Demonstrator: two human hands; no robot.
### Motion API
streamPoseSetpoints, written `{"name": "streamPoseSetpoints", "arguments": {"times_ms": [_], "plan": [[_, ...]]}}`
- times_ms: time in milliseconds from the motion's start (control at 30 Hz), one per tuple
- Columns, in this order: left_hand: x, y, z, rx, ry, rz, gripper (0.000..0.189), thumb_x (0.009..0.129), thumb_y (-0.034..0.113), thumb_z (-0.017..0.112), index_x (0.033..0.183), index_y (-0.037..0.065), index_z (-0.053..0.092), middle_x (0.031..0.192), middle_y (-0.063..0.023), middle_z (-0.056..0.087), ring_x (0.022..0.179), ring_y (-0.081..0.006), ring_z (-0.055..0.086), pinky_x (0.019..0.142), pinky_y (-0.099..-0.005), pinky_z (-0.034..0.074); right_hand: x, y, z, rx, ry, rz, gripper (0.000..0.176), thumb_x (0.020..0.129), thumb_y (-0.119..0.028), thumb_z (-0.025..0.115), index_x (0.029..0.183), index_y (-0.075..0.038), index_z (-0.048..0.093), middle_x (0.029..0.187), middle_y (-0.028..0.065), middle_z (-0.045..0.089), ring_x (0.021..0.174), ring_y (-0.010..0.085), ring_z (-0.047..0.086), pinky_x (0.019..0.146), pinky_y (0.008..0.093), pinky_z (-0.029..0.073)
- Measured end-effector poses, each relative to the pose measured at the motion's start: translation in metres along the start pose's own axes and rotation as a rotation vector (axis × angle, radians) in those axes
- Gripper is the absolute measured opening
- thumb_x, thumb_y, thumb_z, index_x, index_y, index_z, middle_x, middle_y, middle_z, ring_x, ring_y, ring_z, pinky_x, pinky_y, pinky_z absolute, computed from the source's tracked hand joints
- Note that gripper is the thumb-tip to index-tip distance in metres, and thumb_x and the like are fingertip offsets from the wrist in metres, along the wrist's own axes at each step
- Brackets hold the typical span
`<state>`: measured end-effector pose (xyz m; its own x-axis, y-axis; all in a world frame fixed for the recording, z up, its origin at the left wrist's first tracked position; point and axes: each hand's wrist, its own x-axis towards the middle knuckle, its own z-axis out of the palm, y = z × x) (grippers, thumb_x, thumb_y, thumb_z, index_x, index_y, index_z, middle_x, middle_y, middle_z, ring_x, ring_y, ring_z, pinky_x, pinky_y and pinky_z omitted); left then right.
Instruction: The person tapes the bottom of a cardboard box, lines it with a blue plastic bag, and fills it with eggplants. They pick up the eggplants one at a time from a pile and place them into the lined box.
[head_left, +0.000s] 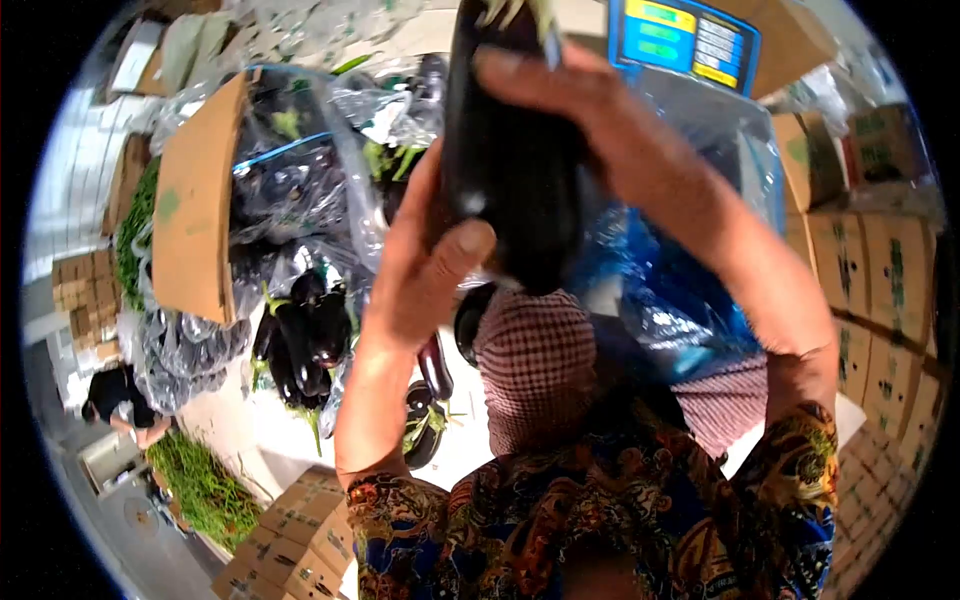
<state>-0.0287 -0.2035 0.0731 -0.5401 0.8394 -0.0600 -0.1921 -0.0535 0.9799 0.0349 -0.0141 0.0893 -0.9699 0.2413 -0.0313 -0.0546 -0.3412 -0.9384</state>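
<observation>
A large dark purple eggplant (512,165) is held up close to the camera, its green cap at the top. My left hand (425,250) grips its lower left side, the thumb lying across the front. My right hand (570,95) wraps the upper right side, with the thumb over the skin. Below and to the left, several more eggplants (305,340) lie in a pile on the white table (225,410). Another eggplant (435,370) lies near my left forearm. To the right of my lap, a blue plastic bag (685,300) hangs open-looking and crumpled.
A cardboard box (195,205) lined with clear plastic holds wrapped eggplants at left. A blue-framed scale display (685,40) stands at the top right. Stacked cartons (865,270) line the right side. Far left, another person (120,400) is near a heap of green vegetables (205,490).
</observation>
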Motion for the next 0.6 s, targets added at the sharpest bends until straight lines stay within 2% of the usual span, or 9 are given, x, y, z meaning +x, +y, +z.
{"name": "streamPoseSetpoints", "arguments": {"times_ms": [67, 167, 200, 300, 433, 467, 533, 567, 600], "plan": [[0.008, 0.005, 0.002, -0.053, -0.165, -0.054, 0.063, 0.090, 0.030, 0.062, 0.137, -0.004, 0.038, 0.116, -0.0139, 0.060, 0.105, -0.0189, 0.057, 0.093, -0.0312, 0.043, -0.029, -0.027, -0.022, -0.002, 0.159, 0.087, 0.047, 0.082, -0.041, 0.068, 0.108, -0.003, 0.058, 0.090, 0.0068, 0.064, 0.080, 0.0164, 0.063, 0.074, 0.0304, 0.052], [0.016, -0.011, 0.004, 0.083, -0.225, -0.108, 0.046, 0.092, 0.022, 0.060, 0.131, 0.000, 0.048, 0.106, -0.0112, 0.065, 0.097, -0.0166, 0.060, 0.087, -0.0310, 0.047, -0.080, -0.047, -0.051, -0.051, 0.376, 0.108, 0.049, 0.082, -0.038, 0.068, 0.114, -0.003, 0.055, 0.093, 0.0049, 0.063, 0.083, 0.0141, 0.062, 0.074, 0.0308, 0.052], [0.018, -0.022, 0.003, 0.065, -0.246, -0.140, 0.046, 0.092, 0.022, 0.060, 0.131, 0.001, 0.048, 0.107, -0.0106, 0.065, 0.096, -0.0166, 0.061, 0.087, -0.0308, 0.047, -0.097, -0.046, -0.067, -0.152, 0.334, 0.158, 0.066, 0.080, -0.042, 0.069, 0.127, -0.002, 0.046, 0.102, 0.0097, 0.062, 0.089, 0.0186, 0.062, 0.081, 0.0349, 0.052], [0.025, -0.049, 0.005, 0.146, -0.227, -0.323, 0.047, 0.091, 0.026, 0.061, 0.130, 0.003, 0.050, 0.107, -0.0106, 0.064, 0.096, -0.0168, 0.061, 0.087, -0.0306, 0.047, -0.134, -0.023, -0.089, -0.259, 0.502, 0.311, 0.100, 0.072, -0.053, 0.073, 0.142, 0.002, 0.026, 0.121, 0.0234, 0.050, 0.109, 0.0327, 0.054, 0.094, 0.0440, 0.047], [0.035, -0.062, 0.015, 0.280, -0.216, -0.338, 0.047, 0.091, 0.029, 0.062, 0.128, 0.003, 0.052, 0.103, -0.0101, 0.065, 0.093, -0.0162, 0.062, 0.084, -0.0299, 0.049, -0.166, 0.021, -0.128, -0.455, 0.417, 0.490, 0.111, 0.070, -0.066, 0.066, 0.142, 0.006, 0.021, 0.137, 0.0292, 0.037, 0.131, 0.0377, 0.034, 0.111, 0.0462, 0.026], [0.036, -0.063, 0.017, 0.288, -0.221, -0.345, 0.046, 0.091, 0.029, 0.062, 0.127, 0.003, 0.052, 0.103, -0.0103, 0.066, 0.093, -0.0163, 0.062, 0.083, -0.0299, 0.049, -0.174, 0.034, -0.137, -0.528, 0.478, 0.521, 0.112, 0.071, -0.066, 0.066, 0.143, 0.005, 0.019, 0.138, 0.0280, 0.036, 0.130, 0.0367, 0.034, 0.110, 0.0452, 0.026], [0.039, -0.067, 0.023, 0.300, -0.244, -0.363, 0.046, 0.090, 0.029, 0.062, 0.127, 0.003, 0.052, 0.103, -0.0107, 0.066, 0.093, -0.0164, 0.062, 0.083, -0.0299, 0.049, -0.176, 0.015, -0.121, -0.200, 0.408, 0.537, 0.108, 0.072, -0.063, 0.068, 0.145, 0.001, 0.020, 0.139, 0.0242, 0.037, 0.127, 0.0339, 0.037, 0.108, 0.0430, 0.029], [0.041, -0.070, 0.024, 0.304, -0.257, -0.373, 0.046, 0.091, 0.029, 0.062, 0.127, 0.003, 0.052, 0.104, -0.0110, 0.066, 0.093, -0.0164, 0.062, 0.083, -0.0300, 0.049, -0.178, 0.017, -0.129, -0.106, 0.428, 0.542, 0.093, 0.079, -0.052, 0.068, 0.144, -0.001, 0.024, 0.133, 0.0156, 0.045, 0.118, 0.0252, 0.048, 0.098, 0.0380, 0.043], [0.043, -0.072, 0.025, 0.310, -0.267, -0.380, 0.046, 0.091, 0.029, 0.062, 0.127, 0.002, 0.052, 0.104, -0.0113, 0.066, 0.093, -0.0164, 0.062, 0.083, -0.0301, 0.049, -0.177, 0.015, -0.129, -0.015, 0.437, 0.514, 0.078, 0.083, -0.051, 0.065, 0.137, -0.002, 0.037, 0.124, 0.0139, 0.054, 0.109, 0.0237, 0.056, 0.092, 0.0375, 0.048]]}}
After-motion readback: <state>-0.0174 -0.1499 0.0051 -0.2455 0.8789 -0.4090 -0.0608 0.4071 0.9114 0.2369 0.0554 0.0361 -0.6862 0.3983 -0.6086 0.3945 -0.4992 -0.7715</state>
